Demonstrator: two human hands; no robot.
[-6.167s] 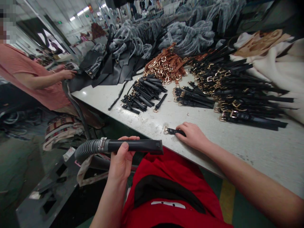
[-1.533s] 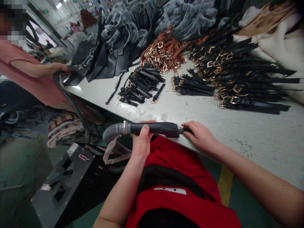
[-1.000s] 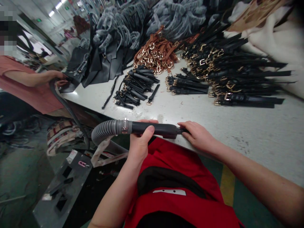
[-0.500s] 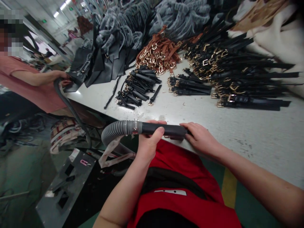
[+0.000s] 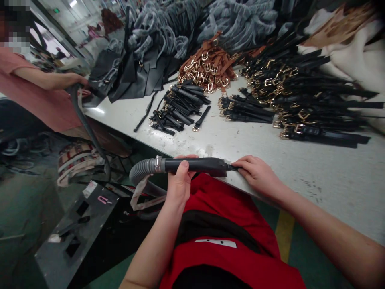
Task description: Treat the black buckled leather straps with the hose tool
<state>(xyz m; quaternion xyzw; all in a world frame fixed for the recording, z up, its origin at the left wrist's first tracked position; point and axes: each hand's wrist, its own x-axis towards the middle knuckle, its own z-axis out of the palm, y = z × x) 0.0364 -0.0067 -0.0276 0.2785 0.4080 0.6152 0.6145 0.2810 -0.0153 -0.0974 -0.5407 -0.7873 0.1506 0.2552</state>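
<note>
Co-worker: far to the left of the left fingers, another person's hand (image 5: 76,80) lies on a dark hose (image 5: 87,128) at the desk corner.
Grey hose (image 5: 140,171): ribbed, it curves down and away just left of the left fingers, and a metal clamp joins it to the nozzle.
Left hand (image 5: 179,182): the fingers are closed around the black nozzle (image 5: 198,165), holding it level along the near desk edge.
Strap (image 5: 235,167): short and black; only its end shows, between the nozzle mouth and the right fingers.
Right hand (image 5: 259,176): the fingers curl down over the strap, pinning it to the desk (image 5: 315,176).
Beyond the fingers: a heap of black straps (image 5: 180,108), brown straps (image 5: 207,70), and long buckled straps (image 5: 303,104) to the right.
Risk: a loose pin probably lets the strap slide into the nozzle or off the edge, and the hose's weight could twist the nozzle aside.
Hidden: most of the strap, its buckle, the nozzle opening, and where the hose ends.
</note>
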